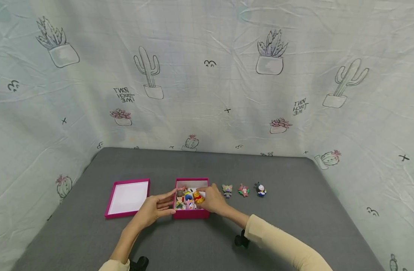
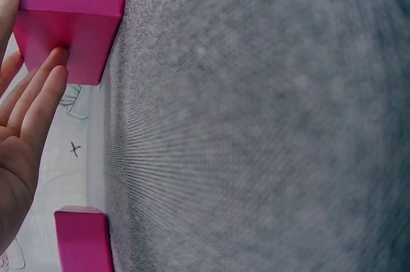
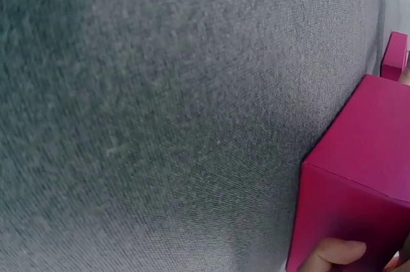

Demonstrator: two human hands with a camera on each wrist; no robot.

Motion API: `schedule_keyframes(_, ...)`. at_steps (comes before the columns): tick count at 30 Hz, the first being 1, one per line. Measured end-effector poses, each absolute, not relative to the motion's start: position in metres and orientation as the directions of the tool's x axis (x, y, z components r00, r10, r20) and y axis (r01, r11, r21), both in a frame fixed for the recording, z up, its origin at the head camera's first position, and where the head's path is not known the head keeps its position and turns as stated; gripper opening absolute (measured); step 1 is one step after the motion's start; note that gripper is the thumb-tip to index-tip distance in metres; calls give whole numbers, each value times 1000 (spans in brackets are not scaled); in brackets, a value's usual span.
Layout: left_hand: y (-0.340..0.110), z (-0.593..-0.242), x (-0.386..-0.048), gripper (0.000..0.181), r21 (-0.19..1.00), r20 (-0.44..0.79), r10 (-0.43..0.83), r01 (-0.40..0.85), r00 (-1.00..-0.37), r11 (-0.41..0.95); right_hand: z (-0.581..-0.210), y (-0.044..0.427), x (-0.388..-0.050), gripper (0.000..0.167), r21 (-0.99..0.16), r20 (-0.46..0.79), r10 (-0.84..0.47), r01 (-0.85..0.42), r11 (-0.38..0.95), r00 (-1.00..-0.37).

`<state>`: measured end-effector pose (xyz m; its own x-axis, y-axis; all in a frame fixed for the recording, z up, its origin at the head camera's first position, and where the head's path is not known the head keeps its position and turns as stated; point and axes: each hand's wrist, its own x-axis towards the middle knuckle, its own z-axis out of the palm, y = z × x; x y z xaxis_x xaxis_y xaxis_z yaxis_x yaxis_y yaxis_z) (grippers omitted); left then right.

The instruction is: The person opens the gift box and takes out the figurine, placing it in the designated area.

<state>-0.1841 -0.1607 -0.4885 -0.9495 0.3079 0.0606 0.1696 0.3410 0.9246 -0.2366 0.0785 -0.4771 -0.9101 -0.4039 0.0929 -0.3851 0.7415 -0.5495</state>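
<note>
Magenta open-topped box with a white interior [image 1: 191, 214] sits at the middle of a table covered in grey woven cloth [image 1: 281, 233]. Several small painted figurines stand crowded inside, overlapping, so the count is uncertain. Plainest of them: a yellow bear figurine in a red top [image 1: 198, 197], at the right side of the box. Left of it, a figurine in blue and white [image 1: 188, 196]; nearer, a mostly pink one [image 1: 190, 204].

Left hand [image 1: 152, 208] at the box's left wall. Fingers long and straight, slightly spread, tips resting on the wall; thumb apart from them, touching by the near left corner. Palm off the cloth.

Right hand [image 1: 214, 200] at the right wall, reaching over the rim beside the yellow bear. Index finger extends into the box. Right wrist view shows the thumb outside, in front of the right wall. Other fingers largely hidden; cannot tell whether they pinch the bear.

Left of the box, apart from it: a shallow magenta lid with a white inside [image 1: 129, 197], inner face up.

Right of the box, three more figurines in a loose row, well apart from the rim: a pale yellow and grey figurine [image 1: 227, 191], a pink and green figurine [image 1: 243, 190], a dark blue and white figurine [image 1: 260, 189].

Cream sleeves [image 1: 281, 241] on both arms. Far side: a whitish curtain printed with potted cacti [image 1: 193, 86].
</note>
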Motion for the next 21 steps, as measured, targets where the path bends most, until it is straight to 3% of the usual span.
schedule_keyframes(8,-160,-487,-184,69,918,56,310,171,-949,358,-476,81,-234,46,-504,172,-374,-408,761,-911)
schedule_keyframes(16,-159,-484,-185,69,918,44,308,160,-950,363,-466,90,-233,42,-418,408,-404,-561,715,-819)
schedule_keyframes(21,-160,-484,-185,69,911,63,313,183,-948,370,-453,100,-233,39,-502,460,-439,-634,589,-772)
